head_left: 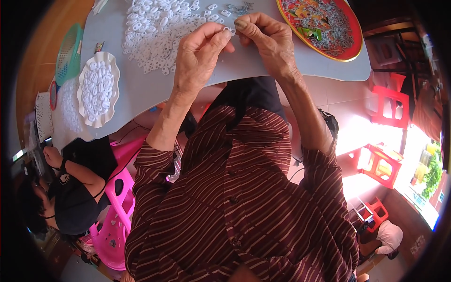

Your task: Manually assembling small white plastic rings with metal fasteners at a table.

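Head view, looking down past a striped maroon shirt [244, 197] onto a grey table [155, 84]. Left hand [199, 51] and right hand [268, 42] raised together over the near edge of the table, fingertips meeting. Pinched between thumb and forefinger of both hands: one small white plastic ring [229, 29], held just at the tips, clear of the tabletop and right in front of the big heap of white rings [159, 28]. Fingers of both hands closed tight on that one piece, remaining fingers curled in; whether a metal bit is also in the grip, too small to tell. Step in hand, by the look of it: fitting or working a single ring, most likely with one of the thin metal pieces lying just above the right hand [237, 8] or from the red tray [352, 44] at the upper right. Next move probably calls for a firm pinch and a small, careful push or twist, then putting the finished piece aside. Left of the heap, a white scalloped dish [96, 120] filled with more rings, beside a green basket [68, 51]. Lower left, another person in dark clothes [70, 197] on a pink plastic stool [117, 211]. Right side, red stools [390, 105] on a bright floor.
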A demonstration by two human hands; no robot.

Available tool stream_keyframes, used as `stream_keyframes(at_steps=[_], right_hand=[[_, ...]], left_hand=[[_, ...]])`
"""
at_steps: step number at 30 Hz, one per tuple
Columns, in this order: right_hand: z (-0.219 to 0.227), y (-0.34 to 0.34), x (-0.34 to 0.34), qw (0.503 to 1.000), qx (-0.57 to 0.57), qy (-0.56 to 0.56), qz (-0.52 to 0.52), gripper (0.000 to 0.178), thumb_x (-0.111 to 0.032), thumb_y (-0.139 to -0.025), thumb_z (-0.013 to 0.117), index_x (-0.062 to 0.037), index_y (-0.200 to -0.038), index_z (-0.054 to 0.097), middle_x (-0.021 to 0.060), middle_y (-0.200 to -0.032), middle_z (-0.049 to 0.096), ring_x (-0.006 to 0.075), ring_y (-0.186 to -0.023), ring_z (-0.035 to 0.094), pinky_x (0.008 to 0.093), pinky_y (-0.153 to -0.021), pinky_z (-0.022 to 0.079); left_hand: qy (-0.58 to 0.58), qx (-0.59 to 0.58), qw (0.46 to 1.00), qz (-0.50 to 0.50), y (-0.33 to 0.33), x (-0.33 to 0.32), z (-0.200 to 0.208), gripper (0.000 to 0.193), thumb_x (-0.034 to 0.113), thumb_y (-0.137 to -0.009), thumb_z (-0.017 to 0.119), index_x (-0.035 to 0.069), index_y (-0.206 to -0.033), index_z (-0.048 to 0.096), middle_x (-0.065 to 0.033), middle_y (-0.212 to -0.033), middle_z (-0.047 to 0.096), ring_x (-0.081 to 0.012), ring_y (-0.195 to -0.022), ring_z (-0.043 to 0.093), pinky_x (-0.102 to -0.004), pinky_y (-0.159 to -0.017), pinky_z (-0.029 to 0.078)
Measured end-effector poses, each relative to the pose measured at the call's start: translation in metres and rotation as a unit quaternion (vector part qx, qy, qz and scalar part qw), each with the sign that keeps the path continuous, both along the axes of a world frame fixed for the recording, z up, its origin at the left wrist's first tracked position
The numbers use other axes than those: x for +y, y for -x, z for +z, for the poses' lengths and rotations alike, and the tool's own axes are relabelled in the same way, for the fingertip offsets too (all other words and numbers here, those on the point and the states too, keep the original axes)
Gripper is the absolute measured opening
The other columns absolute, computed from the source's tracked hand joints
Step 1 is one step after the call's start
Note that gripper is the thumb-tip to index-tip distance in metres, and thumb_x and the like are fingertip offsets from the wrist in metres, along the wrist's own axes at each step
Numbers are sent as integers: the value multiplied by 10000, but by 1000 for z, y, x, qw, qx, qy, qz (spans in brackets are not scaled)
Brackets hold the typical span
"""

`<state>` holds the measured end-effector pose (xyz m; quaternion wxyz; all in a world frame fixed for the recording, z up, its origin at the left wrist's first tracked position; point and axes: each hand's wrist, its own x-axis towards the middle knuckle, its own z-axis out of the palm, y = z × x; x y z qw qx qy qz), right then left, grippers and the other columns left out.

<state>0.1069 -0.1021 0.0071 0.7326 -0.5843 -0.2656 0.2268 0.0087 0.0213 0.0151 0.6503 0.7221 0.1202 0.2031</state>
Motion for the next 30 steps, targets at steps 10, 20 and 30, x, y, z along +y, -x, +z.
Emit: stream_keyframes(at_steps=[10,20,30], right_hand=[[-3,-7,1,1000,15,-4,22,183,-191,-849,660,-10,-819,654,-18,-625,555,42,-562,465,201,-503,358],[-4,-7,1,1000,14,-8,26,207,-215,-852,658,-15,-803,650,-15,-614,549,45,-553,464,205,-499,363],[-7,-5,5,999,-39,30,-6,241,-242,-849,663,-13,-778,640,-25,-593,544,37,-540,458,212,-478,360]], left_hand=[[-63,10,998,-2,-3,-6,11,151,164,-865,561,32,-805,601,17,-612,555,-21,-545,424,-191,-492,355],[-51,32,998,4,-4,-7,14,145,152,-851,559,37,-769,589,31,-593,530,-16,-534,411,-190,-479,334],[-137,-28,990,30,-8,-9,6,94,77,-839,547,17,-767,552,18,-586,522,-46,-543,462,-217,-494,390]])
